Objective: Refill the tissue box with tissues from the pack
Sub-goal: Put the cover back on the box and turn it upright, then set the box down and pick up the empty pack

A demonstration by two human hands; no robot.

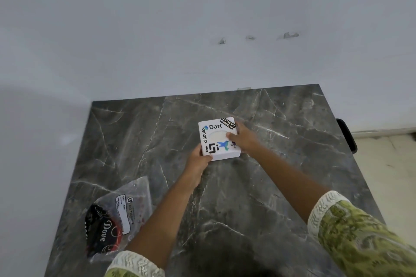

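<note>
The white tissue box (218, 138), covered in stickers and with an oval opening in its top, sits on the dark marbled desk (281, 186) toward the far right corner, held between both hands. The left hand (199, 159) clasps the box's near left corner, its grip closed on the edge, while the right hand (244, 138) grasps the right side with the thumb lying over the top next to the opening. The tissue pack (126, 211), a clear plastic bag with a printed label, lies well apart from the box at the near left corner of the desk, with a dark wrapper (101, 227) marked "Dove" lying with it at its left end; whether it is inside or on top cannot be told. The bag's long axis runs diagonally, from the near left edge toward the middle of the desk. The pack lies back toward the person and to the left of both grips, so the left hand is the nearer one for reaching it, and the right hand could keep the box steady. The box looks closed, so opening it probably comes first.
</note>
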